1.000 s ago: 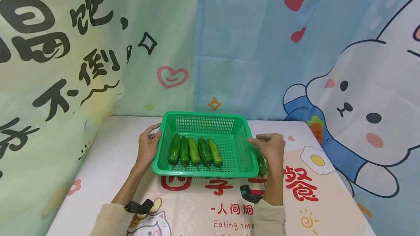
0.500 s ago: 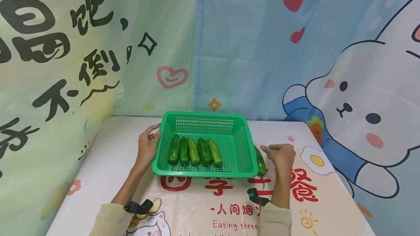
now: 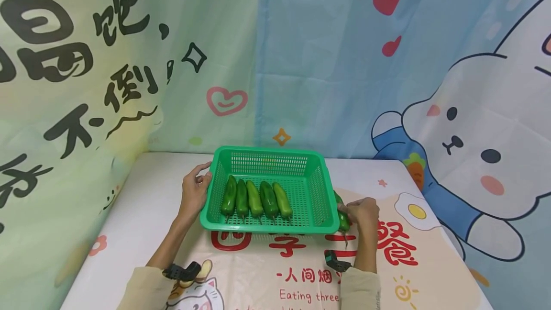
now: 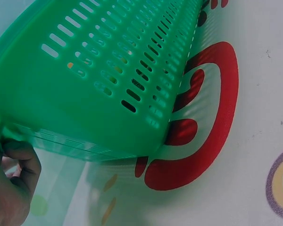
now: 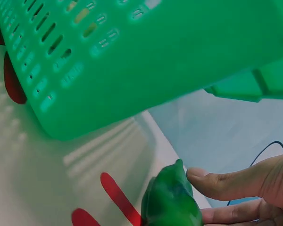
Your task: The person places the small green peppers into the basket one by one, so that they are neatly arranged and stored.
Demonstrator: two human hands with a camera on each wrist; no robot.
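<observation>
A green plastic basket (image 3: 307, 227) sits on the table with several green peppers (image 3: 255, 200) lying side by side in it, mostly toward its left. My left hand (image 3: 194, 193) grips the basket's left rim; in the left wrist view the thumb and fingers curl at that rim. Outside the basket, close to its right wall, another green pepper (image 5: 172, 197) lies on the table, stem toward me. My right hand (image 3: 362, 212) reaches over this pepper from the right. In the right wrist view its thumb (image 5: 226, 183) extends right at the pepper's surface, with fingers extended beside it.
A printed cloth with red lettering (image 3: 396, 248) covers the white table (image 3: 159, 171). Behind stands a curtain (image 3: 318, 85) with cartoon prints. Dark cameras (image 3: 182, 271) are strapped to both wrists.
My right hand let go of the basket's right rim, drew back to the right and down, then came in over the pepper beside the basket. The left hand and basket stayed put.
</observation>
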